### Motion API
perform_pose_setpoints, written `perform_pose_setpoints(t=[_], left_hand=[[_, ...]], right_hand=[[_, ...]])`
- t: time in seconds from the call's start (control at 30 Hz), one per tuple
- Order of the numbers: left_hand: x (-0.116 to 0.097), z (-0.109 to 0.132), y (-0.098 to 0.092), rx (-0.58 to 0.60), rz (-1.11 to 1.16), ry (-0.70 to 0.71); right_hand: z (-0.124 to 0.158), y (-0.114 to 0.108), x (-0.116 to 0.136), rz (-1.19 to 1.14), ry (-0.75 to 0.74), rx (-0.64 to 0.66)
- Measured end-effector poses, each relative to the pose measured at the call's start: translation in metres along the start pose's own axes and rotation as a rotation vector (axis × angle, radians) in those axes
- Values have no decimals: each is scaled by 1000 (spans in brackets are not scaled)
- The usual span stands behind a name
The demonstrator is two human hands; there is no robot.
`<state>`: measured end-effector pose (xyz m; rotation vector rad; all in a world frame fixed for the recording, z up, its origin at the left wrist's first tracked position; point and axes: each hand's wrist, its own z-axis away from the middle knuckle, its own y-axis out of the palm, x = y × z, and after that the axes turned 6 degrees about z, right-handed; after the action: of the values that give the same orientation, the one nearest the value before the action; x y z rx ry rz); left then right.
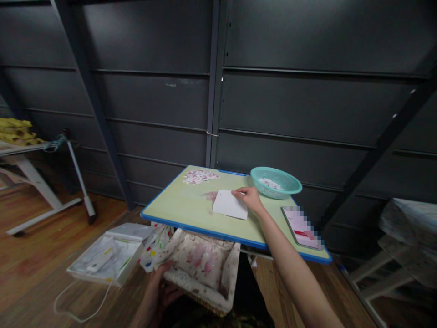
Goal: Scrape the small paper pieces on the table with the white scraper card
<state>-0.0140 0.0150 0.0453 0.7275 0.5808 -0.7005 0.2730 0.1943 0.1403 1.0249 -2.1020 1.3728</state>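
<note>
My right hand (pixel 249 198) pinches the upper right edge of a white card (pixel 229 206), which is tilted on the pale yellow-green tabletop (pixel 174 202). A pinkish smear (pixel 209 196) of fine bits shows beside the card's left edge. Below the table's front edge, my left hand (pixel 163 283) grips the left side of a basket (pixel 198 288) with a stained whitish lining and pink residue inside. Some of the left fingers are hidden under the basket. At the far left of the tabletop lies a pile of small white and pink pieces (pixel 200 176).
A turquoise plastic basin (pixel 292 183) with white pieces sits at the back right. Nearer lies a tablet (pixel 297 225), its screen lit. An open white box (pixel 112 259) with a cable rests on the floor at left. A dark panelled wall (pixel 164 91) rises behind the table.
</note>
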Motion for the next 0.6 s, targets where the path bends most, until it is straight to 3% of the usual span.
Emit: perform_pose_setpoints(t=[0.2, 0.33, 0.5, 0.6], left_hand=[[-3, 6, 3, 0, -20, 6], [-4, 11, 6, 15, -12, 14], [-2, 7, 2, 12, -12, 3], [-1, 3, 1, 6, -16, 9]], right_hand=[[1, 0, 4, -37, 8, -5], [3, 2, 6, -72, 4, 101], [3, 5, 4, -98, -5, 66], [4, 6, 4, -90, -21, 111]])
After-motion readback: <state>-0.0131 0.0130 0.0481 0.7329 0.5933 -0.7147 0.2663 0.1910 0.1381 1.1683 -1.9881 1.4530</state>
